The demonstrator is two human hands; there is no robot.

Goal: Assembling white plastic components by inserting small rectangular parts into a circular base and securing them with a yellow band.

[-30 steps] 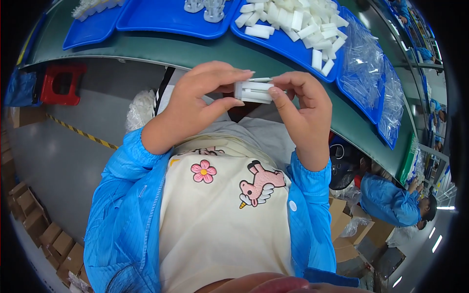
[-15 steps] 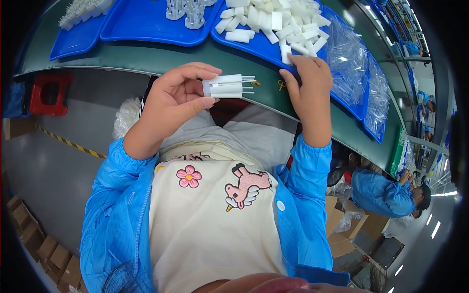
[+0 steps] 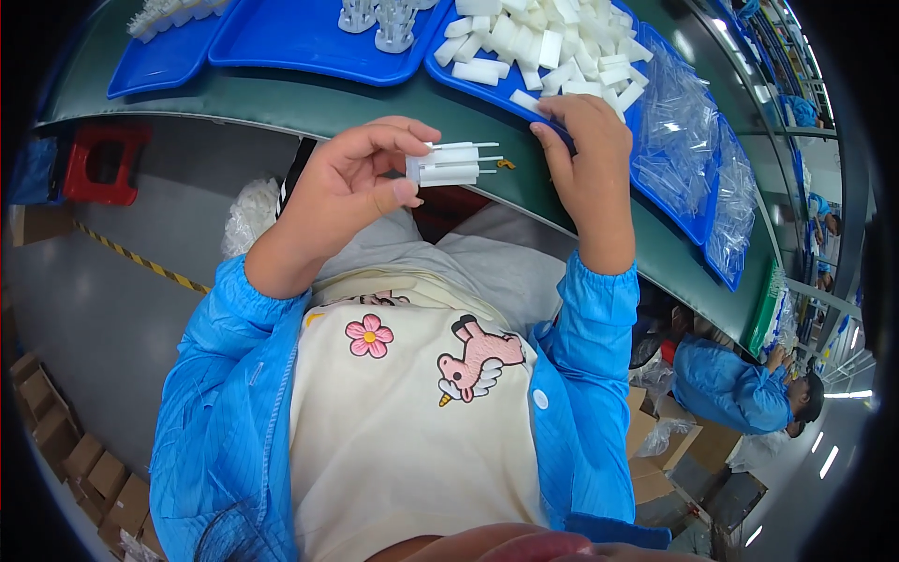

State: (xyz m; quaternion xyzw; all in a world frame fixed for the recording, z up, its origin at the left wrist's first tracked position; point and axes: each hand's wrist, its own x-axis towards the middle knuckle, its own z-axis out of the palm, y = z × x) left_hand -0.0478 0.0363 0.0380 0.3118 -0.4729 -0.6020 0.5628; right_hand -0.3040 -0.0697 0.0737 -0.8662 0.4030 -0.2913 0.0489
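My left hand (image 3: 361, 178) is closed around the clear round base of a small fitting (image 3: 451, 167). White blocks sit in this fitting among thin white rods, whose ends stick out to the right. At the near rim of a blue tray (image 3: 515, 117), my right hand (image 3: 595, 155) has its thumb and fingertips at one end of a small white block (image 3: 526, 101). The contact is partly hidden by the fingers. Beyond it lies a heap of similar white blocks (image 3: 551, 45) in that tray.
Another blue tray (image 3: 309, 66) holds clear fittings (image 3: 395, 28). At far left, a blue tray (image 3: 154, 75) bears white-topped pieces. Clear plastic parts (image 3: 676, 126) fill trays at right. A yellow scrap (image 3: 506, 164) lies on the green table (image 3: 449, 112). A co-worker (image 3: 735, 384) sits at right.
The white block at my right fingertips has swung from upright to slanting and now lies across the tray's near rim. My left hand has turned the fitting slightly. The whole view has shifted a little.
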